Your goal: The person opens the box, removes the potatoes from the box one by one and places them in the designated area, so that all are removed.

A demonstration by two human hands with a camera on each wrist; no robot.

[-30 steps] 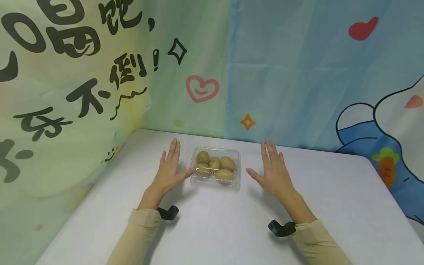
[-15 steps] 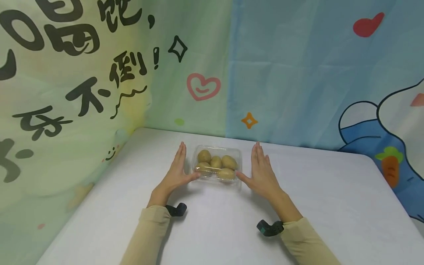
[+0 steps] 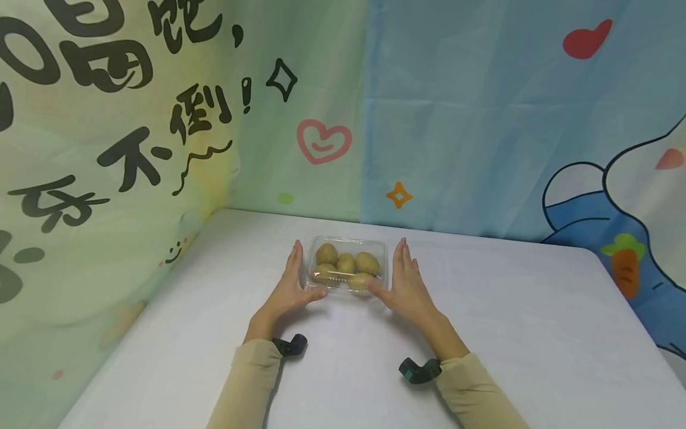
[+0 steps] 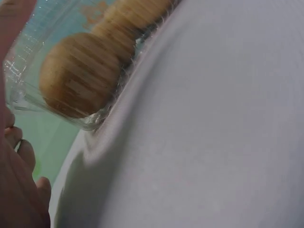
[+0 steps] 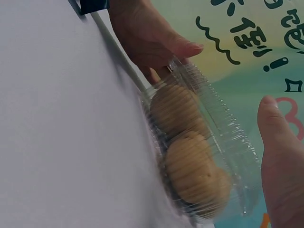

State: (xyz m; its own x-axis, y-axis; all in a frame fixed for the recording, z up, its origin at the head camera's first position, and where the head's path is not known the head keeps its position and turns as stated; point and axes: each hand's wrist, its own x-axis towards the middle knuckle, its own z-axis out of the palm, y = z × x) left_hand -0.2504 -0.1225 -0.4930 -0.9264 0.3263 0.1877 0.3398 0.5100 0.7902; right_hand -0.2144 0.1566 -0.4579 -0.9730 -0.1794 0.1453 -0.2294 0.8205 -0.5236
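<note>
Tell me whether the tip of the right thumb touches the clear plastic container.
Apart. The right wrist view shows it: a strip of the printed backdrop is visible between the right thumb tip and the clear plastic container.

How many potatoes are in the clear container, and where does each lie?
5: in the clear container, a potato back left, one in the middle, one back right, one front left, one front right; more may be hidden underneath.

Container [image 3: 351, 243] of clear thin plastic, very glossy, finely ribbed. Potatoes [image 3: 346, 263] look matt, rather smooth. Worktop [image 3: 509, 322] smooth and matt. Backdrop [image 3: 450, 137] of printed cloth, softly creased. Sleeves [image 3: 245, 378] of matt cloth.
</note>
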